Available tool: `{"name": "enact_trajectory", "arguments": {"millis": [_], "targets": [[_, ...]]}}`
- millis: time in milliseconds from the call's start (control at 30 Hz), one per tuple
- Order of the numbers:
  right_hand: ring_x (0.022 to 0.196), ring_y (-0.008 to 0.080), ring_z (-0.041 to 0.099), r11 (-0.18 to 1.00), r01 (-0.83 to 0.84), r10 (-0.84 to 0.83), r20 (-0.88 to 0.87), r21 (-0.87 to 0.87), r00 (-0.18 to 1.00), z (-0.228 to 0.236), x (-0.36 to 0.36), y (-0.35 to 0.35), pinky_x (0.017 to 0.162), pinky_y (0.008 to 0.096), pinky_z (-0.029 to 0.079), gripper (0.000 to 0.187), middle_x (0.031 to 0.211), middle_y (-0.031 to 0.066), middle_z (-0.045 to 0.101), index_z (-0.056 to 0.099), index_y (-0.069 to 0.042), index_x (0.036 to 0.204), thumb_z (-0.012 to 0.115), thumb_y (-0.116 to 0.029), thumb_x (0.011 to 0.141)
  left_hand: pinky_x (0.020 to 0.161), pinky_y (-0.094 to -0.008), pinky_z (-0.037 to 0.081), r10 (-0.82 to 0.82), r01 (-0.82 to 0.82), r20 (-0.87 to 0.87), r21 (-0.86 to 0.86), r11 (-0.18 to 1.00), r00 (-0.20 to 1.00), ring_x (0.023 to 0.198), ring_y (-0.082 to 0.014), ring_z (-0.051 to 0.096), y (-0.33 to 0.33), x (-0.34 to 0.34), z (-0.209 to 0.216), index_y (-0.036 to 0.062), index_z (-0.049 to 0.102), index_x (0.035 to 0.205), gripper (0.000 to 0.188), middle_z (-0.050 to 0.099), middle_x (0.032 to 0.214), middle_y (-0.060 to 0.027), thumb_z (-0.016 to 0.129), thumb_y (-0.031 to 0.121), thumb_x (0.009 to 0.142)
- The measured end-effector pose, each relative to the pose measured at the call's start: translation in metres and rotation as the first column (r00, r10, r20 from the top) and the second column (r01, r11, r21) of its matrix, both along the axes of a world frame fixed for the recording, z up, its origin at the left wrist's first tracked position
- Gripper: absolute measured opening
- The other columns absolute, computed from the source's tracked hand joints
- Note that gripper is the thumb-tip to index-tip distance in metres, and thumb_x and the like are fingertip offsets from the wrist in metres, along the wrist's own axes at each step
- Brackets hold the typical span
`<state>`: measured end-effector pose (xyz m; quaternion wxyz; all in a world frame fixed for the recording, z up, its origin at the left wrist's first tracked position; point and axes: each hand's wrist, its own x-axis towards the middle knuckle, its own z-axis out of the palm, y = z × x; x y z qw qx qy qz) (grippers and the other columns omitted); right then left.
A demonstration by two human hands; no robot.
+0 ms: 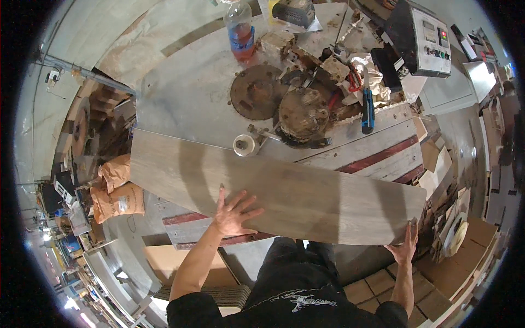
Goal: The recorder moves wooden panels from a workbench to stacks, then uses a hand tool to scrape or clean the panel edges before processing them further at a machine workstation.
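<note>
Two brown paper sacks [118,202] sit on the far left, lower than the table [180,93]. Next comes a long wooden board [290,191]. It lies across the front part of the table, and its near edge is close to the person's body. The left hand [234,215] is on the board, left of its middle. Its fingers are spread wide and lie flat on the top, with the thumb by the near edge. Behind the board are a bottle [240,35] with red drink, a small white roll [246,145] and a dirty metal machine [304,112]. A blue knife [368,112] lies right of the machine. The right hand [404,246] touches the board's near right corner. Its thumb and fingers are apart, but I cannot tell if any fingertips curl under. Farthest right is a box with buttons [432,44].
</note>
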<state>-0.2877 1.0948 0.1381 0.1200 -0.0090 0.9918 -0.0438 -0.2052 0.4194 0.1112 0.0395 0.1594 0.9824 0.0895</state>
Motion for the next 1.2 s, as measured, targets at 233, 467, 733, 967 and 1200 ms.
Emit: {"name": "enact_trajectory", "arguments": {"millis": [233, 467, 733, 967, 1200], "targets": [[0.148, 0.0423, 0.029, 1.0, 0.008, -0.008, 0.029, 0.003, 1.0, -0.001, -0.001, -0.021, 0.115, 0.0593, 0.036, 0.134, 0.168, 0.0159, 0.018, 0.033, -0.026, 0.16, 0.093, -0.064, 0.045, 0.118, -0.0763, 0.002, 0.058, -0.057, -0.006, 0.038, 0.998, 0.998, 0.15, -0.0236, 0.03, -0.018, 0.006, -0.003, 0.0467, 0.063, 0.133, 0.084, 0.049, 0.153, 0.0057, 0.071, 0.081, 0.057], [0.147, 0.0463, 0.027, 0.998, -0.057, 0.057, -0.031, 0.004, 0.998, -0.01, 0.011, -0.039, 0.115, 0.063, 0.033, 0.132, 0.168, 0.0171, 0.016, 0.032, -0.029, 0.16, 0.086, -0.076, 0.049, 0.119, -0.0761, 0.001, 0.024, -0.024, -0.027, -0.006, 1.0, 0.999, 0.149, -0.0236, 0.031, -0.046, 0.01, 0.001, 0.0467, 0.063, 0.132, 0.084, 0.048, 0.153, 0.0059, 0.071, 0.082, 0.056], [0.146, 0.0468, 0.028, 0.997, -0.074, 0.072, -0.054, -0.022, 0.996, -0.011, 0.017, -0.068, 0.114, 0.0654, 0.031, 0.131, 0.167, 0.0181, 0.017, 0.031, -0.027, 0.16, 0.082, -0.08, 0.051, 0.119, -0.0765, 0.001, 0.023, -0.023, -0.057, -0.002, 1.0, 0.998, 0.151, -0.0236, 0.029, -0.076, 0.018, -0.008, 0.0434, 0.067, 0.126, 0.078, 0.048, 0.153, 0.005, 0.07, 0.083, 0.059], [0.143, 0.0474, 0.033, 0.992, -0.125, 0.121, -0.111, -0.031, 0.986, -0.013, 0.018, -0.083, 0.111, 0.0621, 0.034, 0.129, 0.166, 0.021, 0.02, 0.037, -0.021, 0.158, 0.08, -0.082, 0.053, 0.121, -0.0738, 0.002, 0.024, -0.02, -0.149, 0.026, 0.999, 0.989, 0.151, -0.0238, 0.029, -0.093, 0.019, -0.008, 0.0412, 0.069, 0.123, 0.077, 0.052, 0.149, 0.0042, 0.067, 0.085, 0.06], [0.141, 0.0469, 0.035, 0.996, -0.082, 0.08, -0.044, -0.046, 0.996, -0.003, 0.025, -0.112, 0.111, 0.0584, 0.034, 0.121, 0.163, 0.0233, 0.027, 0.052, -0.009, 0.148, 0.076, -0.084, 0.057, 0.12, -0.0751, 0.0, -0.013, 0.01, -0.051, -0.059, 0.998, 0.999, 0.154, -0.0265, 0.019, -0.122, 0.028, -0.008, 0.0399, 0.067, 0.126, 0.082, 0.038, 0.159, 0.0033, 0.076, 0.08, 0.054]]}}
